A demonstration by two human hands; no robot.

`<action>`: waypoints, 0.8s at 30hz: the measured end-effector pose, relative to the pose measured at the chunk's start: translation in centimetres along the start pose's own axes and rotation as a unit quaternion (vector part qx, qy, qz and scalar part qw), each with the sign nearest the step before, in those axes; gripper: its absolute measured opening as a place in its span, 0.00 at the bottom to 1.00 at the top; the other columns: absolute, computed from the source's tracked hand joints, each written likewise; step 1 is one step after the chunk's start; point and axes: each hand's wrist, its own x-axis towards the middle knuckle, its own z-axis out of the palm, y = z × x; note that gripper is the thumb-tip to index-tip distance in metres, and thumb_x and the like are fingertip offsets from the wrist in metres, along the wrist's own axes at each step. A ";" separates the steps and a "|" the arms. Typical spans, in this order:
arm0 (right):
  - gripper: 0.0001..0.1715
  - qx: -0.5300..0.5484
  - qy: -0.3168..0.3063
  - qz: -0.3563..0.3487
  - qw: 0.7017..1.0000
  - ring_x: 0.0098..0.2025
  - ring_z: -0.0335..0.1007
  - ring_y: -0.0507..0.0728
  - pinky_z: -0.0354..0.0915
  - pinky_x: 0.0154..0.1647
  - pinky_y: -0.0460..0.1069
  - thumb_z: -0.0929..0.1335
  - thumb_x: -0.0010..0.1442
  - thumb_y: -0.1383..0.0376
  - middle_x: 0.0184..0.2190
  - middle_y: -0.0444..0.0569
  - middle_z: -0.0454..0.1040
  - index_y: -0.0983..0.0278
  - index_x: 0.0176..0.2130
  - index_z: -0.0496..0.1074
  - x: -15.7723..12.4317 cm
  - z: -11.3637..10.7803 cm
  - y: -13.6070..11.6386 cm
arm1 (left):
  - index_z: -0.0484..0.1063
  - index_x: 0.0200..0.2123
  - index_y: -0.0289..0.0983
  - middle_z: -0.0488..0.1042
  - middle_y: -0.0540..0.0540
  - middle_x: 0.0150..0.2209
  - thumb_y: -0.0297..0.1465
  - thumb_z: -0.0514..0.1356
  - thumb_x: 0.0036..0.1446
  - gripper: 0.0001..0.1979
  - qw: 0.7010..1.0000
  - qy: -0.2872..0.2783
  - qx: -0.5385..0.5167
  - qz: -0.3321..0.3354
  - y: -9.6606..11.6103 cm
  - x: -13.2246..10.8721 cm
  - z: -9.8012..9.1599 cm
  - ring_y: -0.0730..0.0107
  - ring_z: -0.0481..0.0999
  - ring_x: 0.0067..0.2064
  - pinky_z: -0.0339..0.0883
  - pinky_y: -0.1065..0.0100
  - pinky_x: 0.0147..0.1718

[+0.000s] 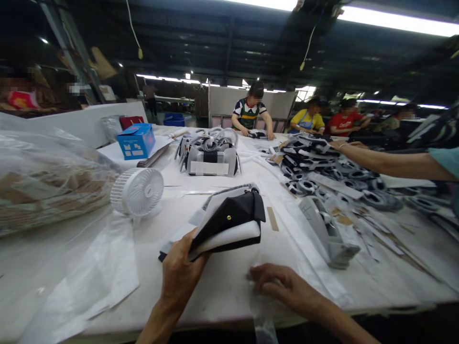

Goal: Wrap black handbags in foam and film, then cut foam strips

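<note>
My left hand [179, 274] grips the near end of a black pouch [229, 220] with a gold stud and a white insert, holding it just above the white table [222, 282]. My right hand [283, 284] lies on the table near its front edge, its fingers pinching a clear plastic bag [263, 317] that hangs over the edge. The two hands are a short way apart.
A small white fan [136, 192] stands at the left beside a large plastic-wrapped bundle [46, 184]. A grey tape dispenser [327, 231] sits at the right. Piles of black and grey pieces [322, 172], a blue box [136, 140] and several seated workers lie beyond; another person's arm [390, 162] reaches in from the right.
</note>
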 end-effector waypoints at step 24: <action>0.10 -0.291 0.086 0.080 0.949 0.33 0.75 0.55 0.67 0.35 0.48 0.73 0.54 0.60 0.33 0.45 0.79 0.62 0.37 0.77 9.4 -11.3 -0.3 | 0.71 0.42 0.39 0.79 0.48 0.33 0.46 0.63 0.52 0.20 0.982 -0.082 0.044 -0.164 0.4 0.7 -0.9 0.61 0.78 0.30 0.66 0.68 0.28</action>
